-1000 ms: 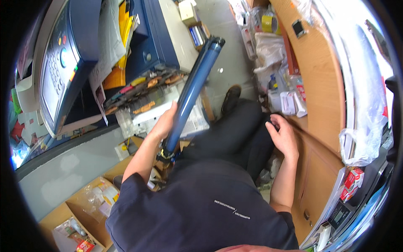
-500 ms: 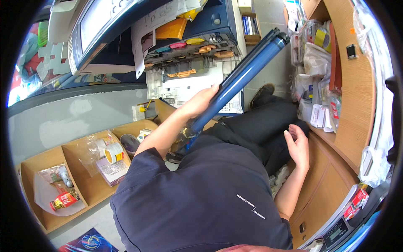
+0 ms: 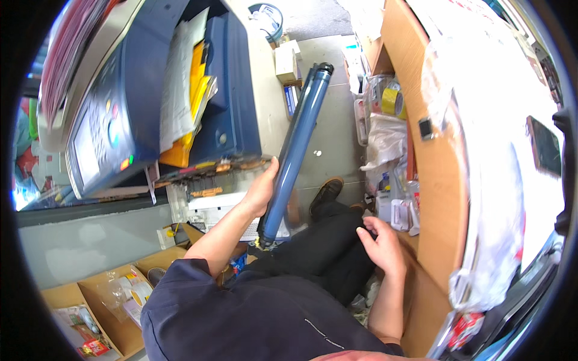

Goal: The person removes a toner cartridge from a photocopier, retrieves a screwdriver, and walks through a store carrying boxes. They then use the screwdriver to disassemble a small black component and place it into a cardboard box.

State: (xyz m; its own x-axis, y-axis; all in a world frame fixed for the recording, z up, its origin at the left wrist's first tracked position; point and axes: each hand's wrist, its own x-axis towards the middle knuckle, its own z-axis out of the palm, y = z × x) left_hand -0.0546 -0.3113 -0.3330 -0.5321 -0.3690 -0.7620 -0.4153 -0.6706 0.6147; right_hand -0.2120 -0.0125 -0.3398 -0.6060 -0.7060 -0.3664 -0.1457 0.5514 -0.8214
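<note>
My left hand (image 3: 262,191) is closed on a long blue printer drum unit (image 3: 299,144) with black ends. The drum slants up and away over the floor, its lower end close to my thigh. My fingers pass behind it and are partly hidden. To its left is the large copier (image 3: 135,96), its front open above a white lowered panel (image 3: 217,207). My right hand (image 3: 381,245) holds nothing; its fingers are apart and slightly curled, close to my knee on the right.
Papers and yellow envelopes (image 3: 186,126) lie on the copier. A wooden cabinet (image 3: 442,198) with shelves of packaged items stands along the right. At lower left is a divided wooden tray (image 3: 99,301). White boxes (image 3: 287,62) and a bin (image 3: 267,21) are farther ahead.
My view has shifted, showing more of the copier's top and the floor ahead. The drum unit now stands steeper, still in my left hand. My right hand stays open near the knee.
</note>
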